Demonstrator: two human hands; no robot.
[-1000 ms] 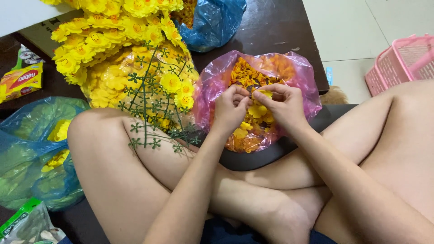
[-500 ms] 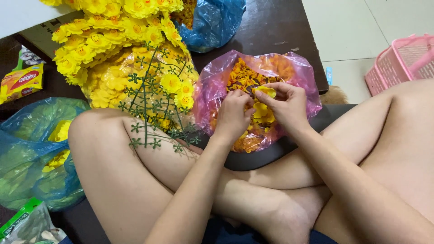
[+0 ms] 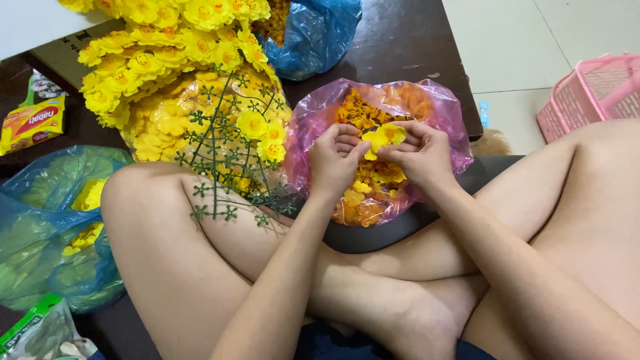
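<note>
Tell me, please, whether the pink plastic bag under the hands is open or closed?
Open: the pink plastic bag has its mouth spread wide, showing orange and yellow flower pieces inside.

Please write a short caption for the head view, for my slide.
Both hands, left hand and right hand, hold a yellow flower over the pink bag.

Pink bag (image 3: pixel 448 113) – thin glossy plastic, crinkly; yellow flower (image 3: pixel 383 137) – matt cloth-like; tabletop (image 3: pixel 407 40) dark, glossy.
</note>
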